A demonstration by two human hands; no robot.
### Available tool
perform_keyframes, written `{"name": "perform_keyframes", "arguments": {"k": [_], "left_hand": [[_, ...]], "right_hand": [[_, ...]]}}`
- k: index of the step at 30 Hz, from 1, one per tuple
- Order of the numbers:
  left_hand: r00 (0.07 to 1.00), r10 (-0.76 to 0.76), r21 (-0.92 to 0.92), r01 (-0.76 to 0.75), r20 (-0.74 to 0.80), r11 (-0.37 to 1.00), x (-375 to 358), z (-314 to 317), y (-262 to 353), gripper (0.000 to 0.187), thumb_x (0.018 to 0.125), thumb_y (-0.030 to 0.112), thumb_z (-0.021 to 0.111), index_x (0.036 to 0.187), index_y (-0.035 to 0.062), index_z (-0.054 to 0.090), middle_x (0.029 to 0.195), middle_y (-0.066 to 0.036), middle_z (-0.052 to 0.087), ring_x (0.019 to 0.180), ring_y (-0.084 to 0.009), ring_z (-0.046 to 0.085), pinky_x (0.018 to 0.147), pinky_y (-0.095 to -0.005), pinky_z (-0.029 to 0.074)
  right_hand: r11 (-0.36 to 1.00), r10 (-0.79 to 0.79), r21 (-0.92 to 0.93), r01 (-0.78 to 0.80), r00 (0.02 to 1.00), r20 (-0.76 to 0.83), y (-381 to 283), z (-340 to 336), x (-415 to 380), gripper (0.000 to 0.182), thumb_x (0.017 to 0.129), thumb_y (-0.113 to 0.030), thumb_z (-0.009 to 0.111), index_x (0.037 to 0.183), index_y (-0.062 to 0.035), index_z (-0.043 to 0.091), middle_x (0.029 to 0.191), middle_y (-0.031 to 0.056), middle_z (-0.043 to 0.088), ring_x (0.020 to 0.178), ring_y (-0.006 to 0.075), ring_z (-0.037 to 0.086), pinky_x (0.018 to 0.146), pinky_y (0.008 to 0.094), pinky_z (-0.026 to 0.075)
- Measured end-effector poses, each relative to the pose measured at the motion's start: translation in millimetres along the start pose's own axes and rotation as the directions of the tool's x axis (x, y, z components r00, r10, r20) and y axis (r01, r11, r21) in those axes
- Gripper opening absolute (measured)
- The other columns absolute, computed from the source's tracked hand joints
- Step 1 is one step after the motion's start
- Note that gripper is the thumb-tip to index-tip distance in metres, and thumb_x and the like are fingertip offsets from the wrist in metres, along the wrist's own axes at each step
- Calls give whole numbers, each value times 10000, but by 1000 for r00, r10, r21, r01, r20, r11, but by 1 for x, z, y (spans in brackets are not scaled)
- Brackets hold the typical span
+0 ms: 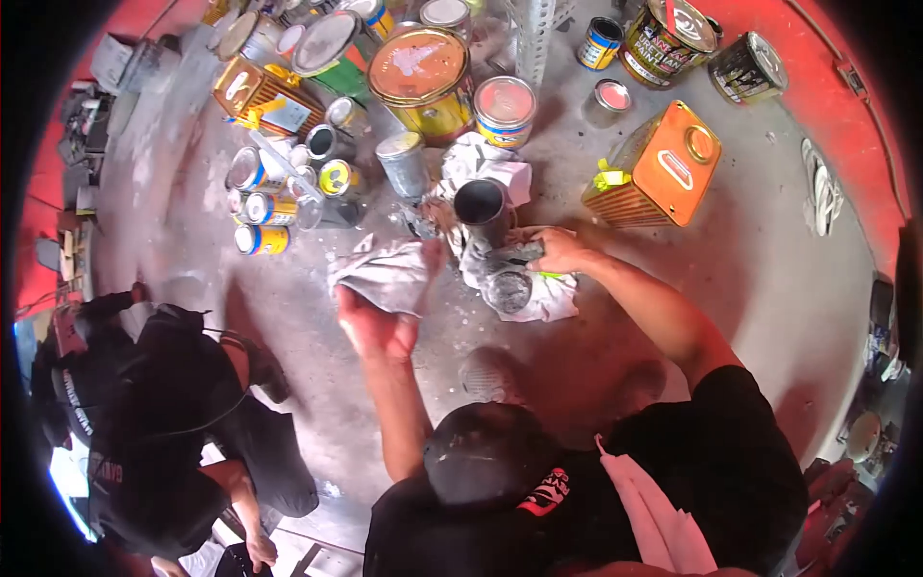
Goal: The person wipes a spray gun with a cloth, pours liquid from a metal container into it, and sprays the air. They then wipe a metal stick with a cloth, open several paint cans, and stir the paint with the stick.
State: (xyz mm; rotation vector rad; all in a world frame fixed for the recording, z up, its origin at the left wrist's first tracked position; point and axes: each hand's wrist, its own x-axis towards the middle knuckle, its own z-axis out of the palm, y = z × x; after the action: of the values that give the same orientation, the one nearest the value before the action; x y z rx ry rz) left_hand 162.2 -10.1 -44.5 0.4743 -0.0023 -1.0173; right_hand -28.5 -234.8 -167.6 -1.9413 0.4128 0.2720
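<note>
White cloth [383, 277] clamped in the left hand [373, 325].
Right hand [560, 251] at the right edge of the crumpled rags [550, 304], beside 1 open dark can [481, 206]; its grip cannot be told.

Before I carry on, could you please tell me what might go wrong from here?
The open dark cup among the crumpled rags might tip if the rags get tugged. The right hand, close beside it, could knock it. The white cloth in the left hand may catch the cup if swung across.
</note>
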Motion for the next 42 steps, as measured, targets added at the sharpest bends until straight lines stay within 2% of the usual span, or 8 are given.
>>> {"name": "perform_keyframes", "arguments": {"k": [6,11,13,18,22,24,29,42], "left_hand": [[988,-132,-46,136,85,990,-9,18,-16,541,867,408,603,1306,108,506,1332,-119,544,1308,-379,425,1069,-595,339],[829,-550,179,528,104,830,2,82,-66,472,868,137,609,1321,80,492,1371,-126,497,1288,-301,461,1045,-490,412],[813,-567,632,373,129,679,-2,114,-107,440,861,59,595,1290,54,497,1349,-116,507,1263,-278,485,1047,-421,411],[526,-771,898,-420,359,132,44,172,-134,493,856,-107,490,1328,28,441,1339,-119,505,1253,-209,485,1055,-346,373],[835,-399,872,-467,379,-149,73,152,-186,714,826,216,705,1391,-18,336,1391,-243,396,1321,-326,391,1083,-418,340],[779,-191,676,-617,598,-402,61,127,-236,1255,615,540,845,1443,-75,131,1430,-368,205,1362,-480,222,1118,-494,256],[769,297,821,-489,565,-295,75,119,-315,1335,573,482,884,1445,-86,49,1470,-376,90,1386,-506,136,1126,-564,195],[821,-83,756,-555,564,-348,130,116,-244,1225,569,364,891,1419,-112,148,1371,-307,366,1289,-413,390,1086,-448,324]], "right_hand": [[903,104,-378,-206,956,-274,-49,-14,-75,976,767,-355,755,1455,66,206,1291,282,510,1165,407,533,997,433,438],[769,103,637,-54,994,-40,-132,-68,-173,847,925,-482,576,1500,-43,135,1369,205,457,1190,278,535,958,413,482],[439,53,878,194,969,-241,-133,-51,-184,621,951,-253,600,1451,-26,310,1235,146,554,1091,227,595,889,381,528],[667,117,639,385,792,-599,-69,-73,-216,265,901,-15,562,1157,-2,630,1012,45,670,896,132,640,767,314,542],[673,336,588,448,524,-783,-45,-112,-257,258,873,-31,580,1118,-23,660,964,34,683,827,115,633,751,270,506],[668,316,533,519,451,-835,-55,-133,-270,272,864,-44,571,1130,-39,631,1015,36,668,870,123,622,754,278,494],[444,519,552,706,300,-801,-44,-164,-274,295,863,-61,546,1158,-66,531,1119,46,622,1028,176,595,805,384,518],[871,394,435,228,206,-896,55,-246,-181,389,765,-161,648,1113,-3,576,1032,127,667,920,265,650,814,362,499]]}}
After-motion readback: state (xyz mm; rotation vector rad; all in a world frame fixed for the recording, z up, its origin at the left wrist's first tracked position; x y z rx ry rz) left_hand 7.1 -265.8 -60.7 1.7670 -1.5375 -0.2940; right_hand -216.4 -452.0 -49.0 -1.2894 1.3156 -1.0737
